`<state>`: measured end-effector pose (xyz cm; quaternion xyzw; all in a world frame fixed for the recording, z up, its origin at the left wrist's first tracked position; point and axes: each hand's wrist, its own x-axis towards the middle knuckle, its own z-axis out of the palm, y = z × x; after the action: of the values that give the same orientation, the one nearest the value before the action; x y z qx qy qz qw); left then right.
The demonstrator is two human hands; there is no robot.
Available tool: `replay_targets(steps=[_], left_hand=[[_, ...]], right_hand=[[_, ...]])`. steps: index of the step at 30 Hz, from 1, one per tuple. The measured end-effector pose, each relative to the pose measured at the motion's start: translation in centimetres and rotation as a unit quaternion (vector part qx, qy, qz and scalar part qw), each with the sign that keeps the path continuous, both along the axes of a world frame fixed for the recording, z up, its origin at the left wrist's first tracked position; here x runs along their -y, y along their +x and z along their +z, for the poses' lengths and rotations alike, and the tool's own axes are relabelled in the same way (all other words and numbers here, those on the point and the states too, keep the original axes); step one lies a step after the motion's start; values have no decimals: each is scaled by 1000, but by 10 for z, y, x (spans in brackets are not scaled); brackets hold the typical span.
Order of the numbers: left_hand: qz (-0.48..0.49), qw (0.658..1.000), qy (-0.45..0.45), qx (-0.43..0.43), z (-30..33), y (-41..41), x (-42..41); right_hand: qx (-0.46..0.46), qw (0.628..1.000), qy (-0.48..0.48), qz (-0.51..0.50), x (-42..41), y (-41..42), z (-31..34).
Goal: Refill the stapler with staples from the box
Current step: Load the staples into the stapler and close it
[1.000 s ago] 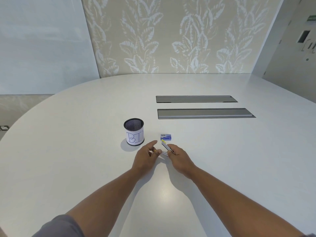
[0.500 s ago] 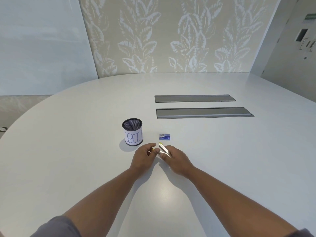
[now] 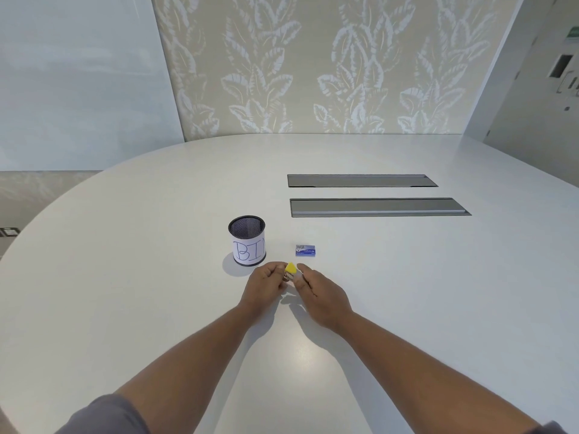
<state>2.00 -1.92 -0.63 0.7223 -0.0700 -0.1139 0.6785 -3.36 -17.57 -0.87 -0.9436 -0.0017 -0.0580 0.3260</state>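
White oval desk (image 3: 407, 277), leaf-patterned wall behind. Left hand (image 3: 264, 288) and right hand (image 3: 319, 292) are together, both pinching the small yellow stapler (image 3: 290, 270) above the desk. The staple box (image 3: 306, 250) lies just beyond. Risk: the pinch is narrow; forcing the mechanism could make the stapler slip or scatter staples.

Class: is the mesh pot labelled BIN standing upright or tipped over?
Upright: the mesh pot stands on its base on the table, open rim up.
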Motion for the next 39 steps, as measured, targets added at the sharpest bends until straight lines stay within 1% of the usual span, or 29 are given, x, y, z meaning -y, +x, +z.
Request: replay_targets(steps=[2, 7, 10, 15, 22, 25, 31, 35, 39], left_hand=[[9, 1000, -1, -19, 3, 1, 0], [12, 999, 40, -6, 5, -1, 2], [23, 996, 81, 25, 5, -2, 5], [35, 986, 144, 70, 5, -2, 12], [78, 968, 212, 111, 1, -1, 21], [81, 958, 245, 125, -2, 1, 23], [83, 941, 301, 132, -3, 3, 26], [68, 938, 313, 133, -2, 4, 25], [63, 934, 323, 137, 0, 4, 26]], right_hand=[[17, 999, -40, -1, 1, 1, -3], [39, 994, -96, 38, 4, 3, -4], [48, 993, -94, 47, 6, 2, -5], [66, 996, -48, 43, 5, 0, -10], [40, 998, -32, 28, 5, 0, -8], [24, 999, -32, 28, 7, 0, -6], [-2, 997, -65, 37, 9, 1, -4], [-5, 994, -95, 45, 8, 1, -3], [-5, 994, -100, 47, 7, 0, -4]])
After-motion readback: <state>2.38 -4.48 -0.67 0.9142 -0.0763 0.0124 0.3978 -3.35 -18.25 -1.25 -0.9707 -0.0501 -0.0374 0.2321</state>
